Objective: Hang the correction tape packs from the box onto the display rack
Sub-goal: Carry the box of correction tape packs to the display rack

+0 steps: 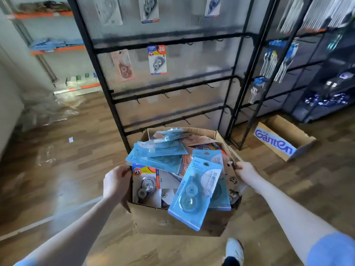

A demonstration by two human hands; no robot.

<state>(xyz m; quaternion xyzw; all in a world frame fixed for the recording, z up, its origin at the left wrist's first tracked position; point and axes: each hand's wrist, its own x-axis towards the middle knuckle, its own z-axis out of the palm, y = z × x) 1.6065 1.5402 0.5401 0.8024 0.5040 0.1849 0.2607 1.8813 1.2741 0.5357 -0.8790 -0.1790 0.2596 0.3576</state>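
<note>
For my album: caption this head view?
Both hands grip a box of tape packs before a rack.

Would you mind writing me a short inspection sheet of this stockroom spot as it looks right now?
Surface: wooden floor, with clear plastic wrap lying at left.
Job's things: open cardboard box heaped with correction tape packs; a blue pack overhangs its near edge. The display rack carries a few hung packs, with many hooks bare.
Clutter: a second carton, printed in blue, on the floor at right.
Grippers: left hand grips the box's left edge; right hand grips its right flap.
Cables: nothing seen.
Surroundings: neighbouring racks with hanging stationery at right; orange-edged shelving at left; one shoe below.
</note>
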